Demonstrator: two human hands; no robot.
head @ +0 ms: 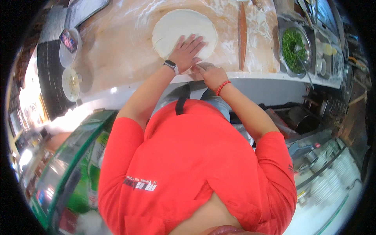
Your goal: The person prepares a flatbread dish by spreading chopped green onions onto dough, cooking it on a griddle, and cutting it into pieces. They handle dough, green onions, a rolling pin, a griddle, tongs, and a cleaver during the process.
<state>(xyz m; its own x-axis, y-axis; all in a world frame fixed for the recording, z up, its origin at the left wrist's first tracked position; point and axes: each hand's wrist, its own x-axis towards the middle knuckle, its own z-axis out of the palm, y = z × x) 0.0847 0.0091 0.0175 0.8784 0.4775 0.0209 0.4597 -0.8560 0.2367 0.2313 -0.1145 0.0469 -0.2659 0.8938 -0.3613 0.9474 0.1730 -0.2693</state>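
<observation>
A large, thin round of pale dough (pixel 185 30) lies on the floured wooden work board (pixel 117 50) before me. My left hand (pixel 189 53), with a watch at the wrist, rests flat on its near part, fingers spread. Close to the left thumb, by the board's front edge, is my right hand (pixel 213 77), wearing a red bead bracelet. Its fingers are curled, and whether they hold something is unclear. To the right of the dough, a tapered wooden rolling pin (pixel 242 36) lies pointing away from me.
At right stands a metal bowl of chopped green herbs (pixel 292 44) with a spoon (pixel 304 67). Two plastic bowls are at left: one bears a phone (pixel 68 41), the other (pixel 70 83) contains food. A metal tray (pixel 85 13) sits far left. Stacked plates (pixel 329 185) are low at right.
</observation>
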